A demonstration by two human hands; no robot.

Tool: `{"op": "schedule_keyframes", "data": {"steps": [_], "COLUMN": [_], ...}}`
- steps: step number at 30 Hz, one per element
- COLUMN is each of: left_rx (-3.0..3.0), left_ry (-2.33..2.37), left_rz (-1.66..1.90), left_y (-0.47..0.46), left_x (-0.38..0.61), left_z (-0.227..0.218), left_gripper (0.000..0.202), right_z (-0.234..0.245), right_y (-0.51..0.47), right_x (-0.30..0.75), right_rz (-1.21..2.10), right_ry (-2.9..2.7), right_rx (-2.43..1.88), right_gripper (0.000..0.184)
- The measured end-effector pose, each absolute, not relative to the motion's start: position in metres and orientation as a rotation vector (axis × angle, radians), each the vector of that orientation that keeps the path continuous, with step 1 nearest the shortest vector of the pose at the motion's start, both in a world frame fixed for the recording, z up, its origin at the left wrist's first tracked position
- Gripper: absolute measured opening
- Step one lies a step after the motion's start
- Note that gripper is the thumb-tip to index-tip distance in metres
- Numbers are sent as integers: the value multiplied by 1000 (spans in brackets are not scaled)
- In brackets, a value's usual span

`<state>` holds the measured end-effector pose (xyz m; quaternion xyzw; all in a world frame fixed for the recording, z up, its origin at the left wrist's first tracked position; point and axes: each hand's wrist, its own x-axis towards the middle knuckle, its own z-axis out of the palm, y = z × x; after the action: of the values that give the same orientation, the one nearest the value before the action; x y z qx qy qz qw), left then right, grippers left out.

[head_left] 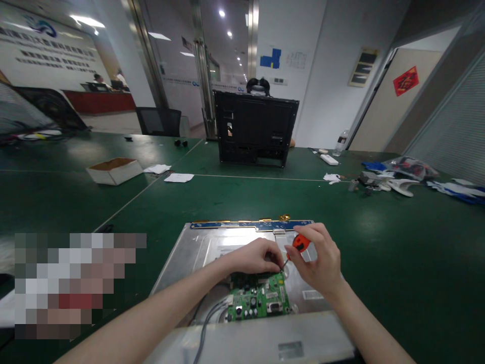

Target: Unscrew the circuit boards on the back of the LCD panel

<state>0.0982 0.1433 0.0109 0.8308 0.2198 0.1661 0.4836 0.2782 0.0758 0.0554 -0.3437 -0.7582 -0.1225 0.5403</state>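
A bare metal monitor back panel (197, 250) lies flat on the green table in front of me. A green circuit board (260, 301) is mounted on it, with grey cables running off its left side. My right hand (320, 263) is closed round a small screwdriver with an orange handle (301, 242), its tip pointing down at the board's upper right corner. My left hand (252, 257) is curled with its fingertips pinched at the same spot by the screwdriver tip; what it pinches is hidden. A blue strip (250, 224) runs along the panel's far edge.
A black monitor housing (254, 127) stands upright across the table with a person seated behind it. A white cardboard box (113, 170) and paper scraps (179, 177) lie at the left. Plastic bags, parts and a bottle (341, 143) sit at the right.
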Motion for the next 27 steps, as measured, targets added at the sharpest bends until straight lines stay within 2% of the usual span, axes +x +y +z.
{"op": "schedule_keyframes", "data": {"steps": [11, 19, 27], "left_rx": [2051, 2010, 2034], "left_ry": [538, 532, 544], "left_rz": [394, 398, 397], "left_y": [144, 143, 143], "left_x": [98, 98, 98], "left_z": [10, 11, 11], "left_gripper": [13, 15, 16], "right_z": [60, 56, 60], "right_y": [71, 76, 74], "right_x": [277, 277, 277], "right_rz": [-226, -274, -223], "right_ry": [-1838, -1825, -1866], "right_rx": [-809, -792, -786], "right_gripper": [40, 34, 37]}}
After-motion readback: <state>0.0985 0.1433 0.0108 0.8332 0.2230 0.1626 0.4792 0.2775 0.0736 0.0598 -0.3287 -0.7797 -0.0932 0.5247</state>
